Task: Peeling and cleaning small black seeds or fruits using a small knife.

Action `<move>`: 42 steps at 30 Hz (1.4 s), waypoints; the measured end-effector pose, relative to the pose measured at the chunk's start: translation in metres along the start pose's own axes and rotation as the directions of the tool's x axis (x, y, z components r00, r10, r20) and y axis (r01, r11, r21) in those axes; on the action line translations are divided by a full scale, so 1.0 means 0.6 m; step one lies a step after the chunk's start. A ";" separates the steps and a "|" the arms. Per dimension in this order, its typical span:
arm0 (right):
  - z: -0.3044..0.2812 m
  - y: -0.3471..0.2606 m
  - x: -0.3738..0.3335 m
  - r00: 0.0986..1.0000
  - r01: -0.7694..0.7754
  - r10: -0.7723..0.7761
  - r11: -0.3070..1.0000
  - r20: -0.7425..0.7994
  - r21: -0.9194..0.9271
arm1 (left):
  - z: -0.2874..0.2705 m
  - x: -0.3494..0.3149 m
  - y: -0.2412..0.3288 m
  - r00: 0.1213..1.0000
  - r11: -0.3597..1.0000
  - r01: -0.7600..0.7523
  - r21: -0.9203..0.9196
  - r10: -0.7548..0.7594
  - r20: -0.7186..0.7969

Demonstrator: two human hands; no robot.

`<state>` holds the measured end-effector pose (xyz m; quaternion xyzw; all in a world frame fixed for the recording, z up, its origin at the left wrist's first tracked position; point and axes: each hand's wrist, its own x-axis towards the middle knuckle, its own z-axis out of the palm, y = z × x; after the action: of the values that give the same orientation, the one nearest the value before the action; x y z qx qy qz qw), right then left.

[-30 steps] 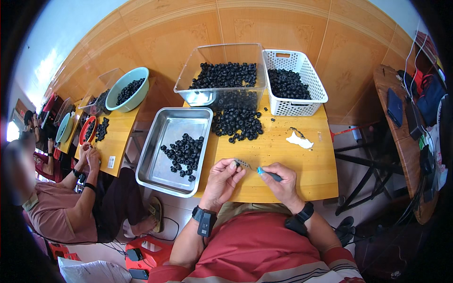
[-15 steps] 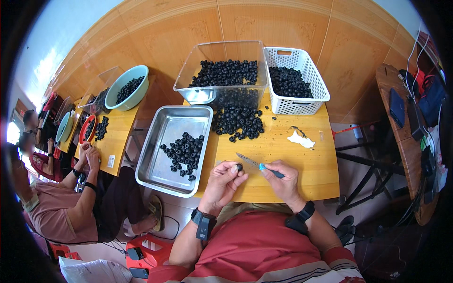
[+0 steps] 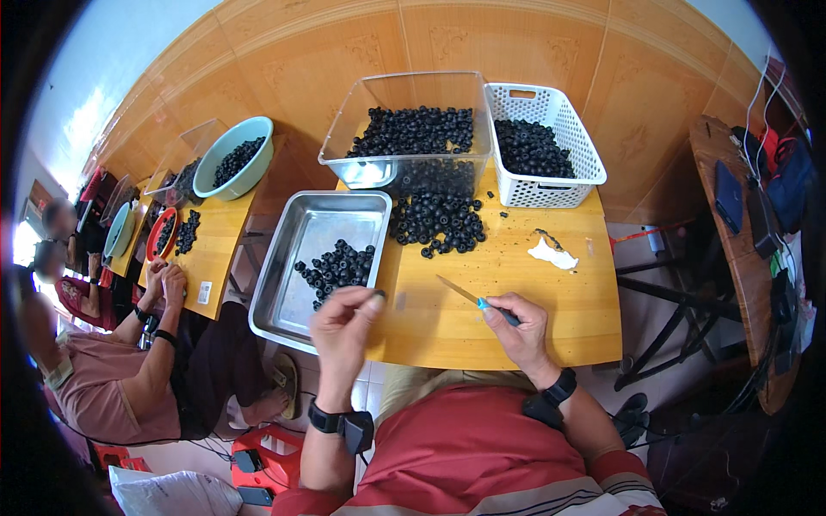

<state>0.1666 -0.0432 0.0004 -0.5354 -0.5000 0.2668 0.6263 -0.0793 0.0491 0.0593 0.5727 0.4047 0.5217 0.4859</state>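
Note:
Over the near right edge of the steel tray (image 3: 261, 301), my left hand (image 3: 344, 331) is closed in a pinch. A bit of a small black round piece shows at its thumb tip; my fingers hide most of it. My right hand (image 3: 523, 331) grips a small knife (image 3: 459, 289) with a dark handle and blue collar, its blade pointing up and left above the table. A heap of small black round pieces (image 3: 437, 225), several with a hole, lies on the table. More black pieces (image 3: 342, 265) are in the tray.
Behind the heap stand a clear plastic bin (image 3: 331, 142) and a white perforated basket (image 3: 564, 193), both holding black pieces. A crumpled white scrap (image 3: 551, 254) lies on the wooden table (image 3: 568, 318). At left, another person (image 3: 129, 378) works at a table with a green basin (image 3: 258, 172).
My left hand has moved left and toward the steel tray, away from the knife, with the black piece in its pinch. My right hand stays nearly in place with the knife.

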 end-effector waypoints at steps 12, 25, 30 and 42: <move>-0.005 0.019 -0.001 0.993 -0.089 0.091 0.996 -0.076 0.019 | 0.082 0.045 -0.008 0.898 0.617 -0.438 0.654 0.331 0.289; -0.007 0.015 -0.003 0.985 -0.120 0.132 0.987 -0.108 0.109 | 0.149 0.103 -0.104 0.922 0.367 -0.382 0.848 0.212 0.323; -0.009 0.018 -0.002 0.983 -0.139 0.150 0.985 -0.103 0.107 | 0.138 0.092 -0.105 0.932 0.615 -0.363 0.700 0.228 0.282; -0.008 0.013 0.001 0.984 -0.150 0.160 0.982 -0.083 0.112 | 0.119 0.044 -0.121 0.954 0.907 0.281 -0.314 -0.231 0.189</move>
<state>0.1727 -0.0422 -0.0063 -0.5507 -0.4126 0.3159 0.6532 -0.0023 0.0799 -0.0054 0.4596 0.3442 0.4710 0.6696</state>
